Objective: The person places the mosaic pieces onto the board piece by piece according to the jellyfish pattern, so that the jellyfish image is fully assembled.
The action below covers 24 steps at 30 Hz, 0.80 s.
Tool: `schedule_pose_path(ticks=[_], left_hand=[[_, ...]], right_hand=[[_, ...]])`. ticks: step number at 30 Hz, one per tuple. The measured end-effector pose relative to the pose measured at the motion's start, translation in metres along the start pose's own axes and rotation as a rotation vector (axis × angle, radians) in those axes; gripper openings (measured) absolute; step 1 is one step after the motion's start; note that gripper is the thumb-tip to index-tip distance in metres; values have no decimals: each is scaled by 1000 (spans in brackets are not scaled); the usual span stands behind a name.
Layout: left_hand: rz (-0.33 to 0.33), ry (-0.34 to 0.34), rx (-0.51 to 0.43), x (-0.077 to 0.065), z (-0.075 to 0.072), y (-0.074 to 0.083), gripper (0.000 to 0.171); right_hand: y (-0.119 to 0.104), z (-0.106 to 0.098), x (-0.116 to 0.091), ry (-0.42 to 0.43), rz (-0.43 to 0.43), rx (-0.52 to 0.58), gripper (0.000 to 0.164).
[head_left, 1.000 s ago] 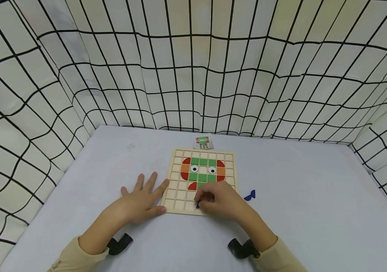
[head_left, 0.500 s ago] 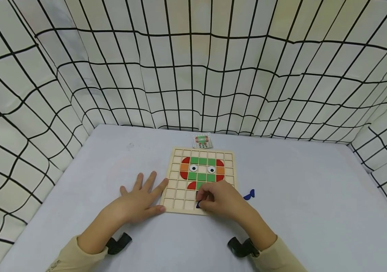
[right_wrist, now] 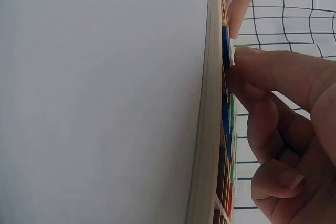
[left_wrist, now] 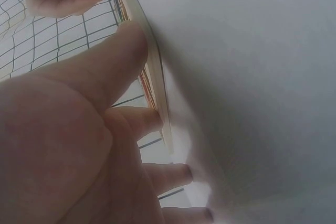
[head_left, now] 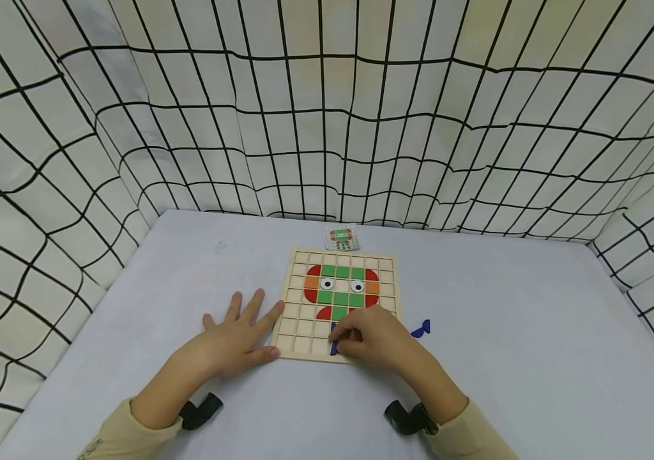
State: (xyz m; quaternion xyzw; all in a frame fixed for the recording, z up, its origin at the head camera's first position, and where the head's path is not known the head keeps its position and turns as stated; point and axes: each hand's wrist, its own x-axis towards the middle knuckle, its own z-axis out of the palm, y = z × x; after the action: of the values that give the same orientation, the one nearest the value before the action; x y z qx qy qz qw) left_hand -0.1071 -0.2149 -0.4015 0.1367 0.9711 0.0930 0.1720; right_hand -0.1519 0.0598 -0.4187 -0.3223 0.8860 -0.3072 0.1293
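Observation:
My left hand (head_left: 235, 342) lies with fingers spread on the table, its thumb and index fingertip at the left edge of a wooden grid board (head_left: 295, 345). Over the lower part of the board, my right hand (head_left: 373, 335) pinches a small dark blue tile (head_left: 334, 348) between thumb and index finger, low in a bottom-row cell. In the right wrist view that blue tile (right_wrist: 226, 45) sits at the fingertips. Another blue tile (head_left: 334, 327) shows just above it. Green, red and orange tiles and two eye tiles (head_left: 327, 284) form a face higher up; the right hand hides some cells.
Two loose blue tiles (head_left: 421, 329) lie on the white table right of the board. A small picture card (head_left: 341, 237) with a similar face lies behind the board. Black netting (head_left: 338, 115) over white walls encloses the table's back and sides.
The right fingers have shifted slightly on the blue tile, which now sits straighter in its cell, and more blue shows above it. The left hand has stayed in place.

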Motion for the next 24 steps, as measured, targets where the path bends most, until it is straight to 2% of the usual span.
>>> schedule_pose_path(ticks=[9,15,24], left_hand=[[4,3,9,2,0,0,82],[0,-1,7,1,1,-1,82],[9,4,7,1,2,-1,81]], right_hand=[[2,-3,-2,11,-5,63,10],[2,-4,-2,-17,-21,111,9],[9,-23,-7,-10,4,128,9]])
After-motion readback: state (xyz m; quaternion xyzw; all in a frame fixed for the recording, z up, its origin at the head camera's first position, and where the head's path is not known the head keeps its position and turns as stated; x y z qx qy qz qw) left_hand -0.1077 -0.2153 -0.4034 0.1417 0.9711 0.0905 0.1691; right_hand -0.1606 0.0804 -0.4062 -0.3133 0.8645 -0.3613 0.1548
